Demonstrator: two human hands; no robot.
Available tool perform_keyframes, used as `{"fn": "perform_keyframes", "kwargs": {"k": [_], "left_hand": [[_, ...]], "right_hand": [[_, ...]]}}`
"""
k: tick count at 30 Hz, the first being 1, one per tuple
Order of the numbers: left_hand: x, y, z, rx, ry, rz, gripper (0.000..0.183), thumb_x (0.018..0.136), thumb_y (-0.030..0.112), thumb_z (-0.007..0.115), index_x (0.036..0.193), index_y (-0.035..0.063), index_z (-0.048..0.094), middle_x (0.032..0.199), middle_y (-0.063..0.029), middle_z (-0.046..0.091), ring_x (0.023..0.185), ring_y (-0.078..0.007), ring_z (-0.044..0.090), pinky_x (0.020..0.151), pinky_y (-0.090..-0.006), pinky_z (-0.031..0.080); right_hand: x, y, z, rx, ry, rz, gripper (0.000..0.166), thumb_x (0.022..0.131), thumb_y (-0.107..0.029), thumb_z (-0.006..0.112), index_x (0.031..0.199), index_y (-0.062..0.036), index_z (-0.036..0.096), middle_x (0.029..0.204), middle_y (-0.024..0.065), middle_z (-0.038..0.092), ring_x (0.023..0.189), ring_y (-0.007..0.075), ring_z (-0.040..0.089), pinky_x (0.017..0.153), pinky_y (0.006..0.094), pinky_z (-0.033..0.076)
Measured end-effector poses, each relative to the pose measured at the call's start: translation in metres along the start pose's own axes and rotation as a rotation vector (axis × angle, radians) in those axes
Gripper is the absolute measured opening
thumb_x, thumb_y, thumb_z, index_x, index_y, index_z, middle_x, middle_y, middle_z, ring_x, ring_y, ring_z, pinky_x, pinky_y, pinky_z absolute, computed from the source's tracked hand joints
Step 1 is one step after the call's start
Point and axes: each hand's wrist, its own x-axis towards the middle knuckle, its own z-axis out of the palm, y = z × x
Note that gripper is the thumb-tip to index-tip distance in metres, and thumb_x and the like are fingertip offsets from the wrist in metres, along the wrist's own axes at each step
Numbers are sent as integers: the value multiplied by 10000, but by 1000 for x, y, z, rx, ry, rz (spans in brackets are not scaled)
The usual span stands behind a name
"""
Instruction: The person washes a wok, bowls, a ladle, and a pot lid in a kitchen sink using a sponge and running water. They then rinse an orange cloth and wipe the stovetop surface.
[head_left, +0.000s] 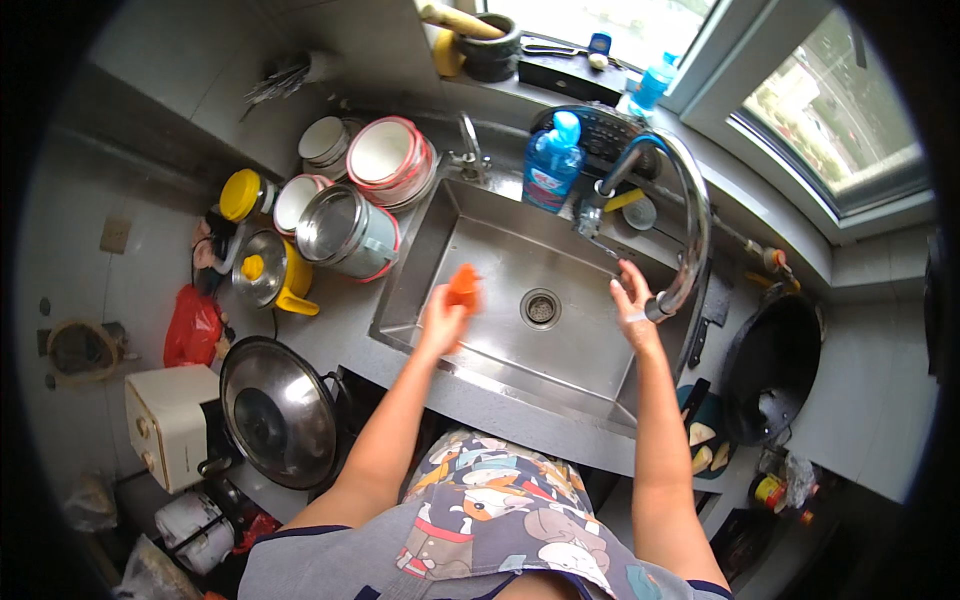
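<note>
My left hand (444, 315) grips an orange cloth or sponge (463, 289), blurred by motion, over the left part of a stainless steel sink (502, 247). At the sink's right side, my right hand (632, 304) is raised with its fingers apart and nothing in it. Its wrist is directly below the spout of a curved chrome faucet (697, 217), and water seems to run over it. The fingers are close to the faucet's lever. A round drain (540, 308) lies between both hands. Behind the sink stands a blue detergent bottle (553, 165).
Stacked bowls (382, 154), a metal pot (334, 225) and a yellow electric pot (274, 270) crowd the left counter, with a large pan lid (277, 412) nearer. A cleaver (709, 315), a wok (776, 367) and a cutting board with food pieces (720, 442) are at the right.
</note>
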Motion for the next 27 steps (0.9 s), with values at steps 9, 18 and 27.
{"fn": "perform_keyframes", "kwargs": {"k": [9, 18, 27], "left_hand": [[17, 53, 190, -285, -524, -406, 375, 975, 238, 391, 1276, 29, 468, 1206, -89, 553, 1112, -174, 531, 957, -316, 421], [2, 59, 196, -310, -553, -441, 386, 1005, 351, 366, 1144, 58, 574, 1085, -76, 632, 982, -163, 609, 872, -328, 487], [32, 103, 158, -557, -470, -661, 379, 957, 366, 468, 1112, 25, 525, 1032, -95, 622, 989, -202, 607, 854, -383, 496]], "right_hand": [[-69, -42, 14, 184, 272, 201, 148, 885, -140, 616, 940, -7, 648, 817, 14, 633, 723, 83, 552, 666, 233, 441], [-71, -8, -20, -60, 481, 6, 237, 853, -145, 655, 997, 42, 667, 932, 115, 683, 886, 151, 622, 816, 266, 476], [-88, 60, -32, -158, 538, 308, 544, 753, 20, 614, 1280, -50, 497, 1254, 114, 544, 1135, 229, 529, 960, 368, 422]]}}
